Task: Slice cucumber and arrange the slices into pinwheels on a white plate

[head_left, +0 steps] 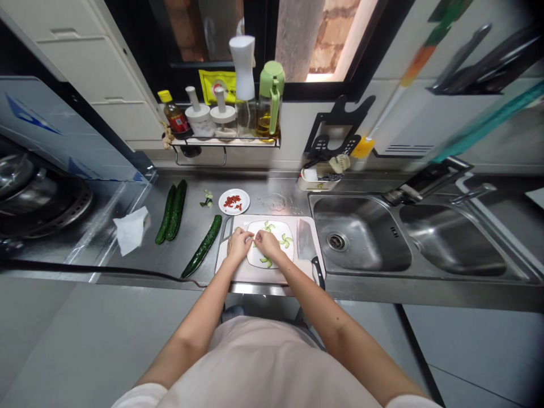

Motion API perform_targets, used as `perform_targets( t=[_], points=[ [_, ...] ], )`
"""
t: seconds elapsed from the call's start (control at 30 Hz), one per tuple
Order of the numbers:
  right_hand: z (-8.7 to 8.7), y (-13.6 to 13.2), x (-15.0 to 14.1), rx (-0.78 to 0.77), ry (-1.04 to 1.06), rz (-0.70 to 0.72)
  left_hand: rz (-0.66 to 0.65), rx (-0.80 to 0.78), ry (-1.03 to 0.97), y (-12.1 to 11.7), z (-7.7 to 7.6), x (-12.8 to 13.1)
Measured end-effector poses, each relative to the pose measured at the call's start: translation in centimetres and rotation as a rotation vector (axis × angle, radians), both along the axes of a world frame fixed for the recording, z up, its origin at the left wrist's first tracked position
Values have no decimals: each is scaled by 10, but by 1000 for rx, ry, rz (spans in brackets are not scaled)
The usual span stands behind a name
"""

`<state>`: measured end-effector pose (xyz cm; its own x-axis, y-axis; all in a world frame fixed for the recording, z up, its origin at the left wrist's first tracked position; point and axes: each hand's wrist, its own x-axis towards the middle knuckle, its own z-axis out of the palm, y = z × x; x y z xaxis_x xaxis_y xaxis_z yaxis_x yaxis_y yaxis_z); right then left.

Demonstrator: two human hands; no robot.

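Observation:
My left hand point(239, 245) and my right hand point(267, 245) meet over the left side of a white plate point(276, 259). Their fingertips are pinched close together, and what they hold is too small to make out. A trace of pale green shows just under the fingers. Curved cucumber slices point(286, 241) sit in small fanned groups at the plate's top, right and bottom. Beneath the plate is a pale cutting board point(238, 275). A cleaver point(305, 241) with a black handle lies on the board's right side, apart from my hands.
A small dish point(234, 202) holds red bits behind the board. Whole cucumbers point(203, 246) and a white tissue point(131, 229) lie to the left. The double sink point(361, 235) is on the right. Bottles and jars stand on a wall rack point(225, 141).

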<state>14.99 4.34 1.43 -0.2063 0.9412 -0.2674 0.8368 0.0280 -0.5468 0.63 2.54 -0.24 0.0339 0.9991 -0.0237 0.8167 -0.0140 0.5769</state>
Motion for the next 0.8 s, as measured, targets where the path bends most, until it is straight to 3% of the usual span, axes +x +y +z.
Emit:
perform_targets(
  t=[0.2,0.37,0.53,0.8],
  points=[
    [4,-15,6,116,-104,105,39,16,-59,-1,1,-3],
    [10,-23,5,126,-219,225,198,40,-106,1,-1,-8],
    [14,-23,3,87,-271,254,362,78,-101,3,-3,-19],
    [12,-26,4,107,-257,251,399,60,-47,3,0,-27]
  ],
)
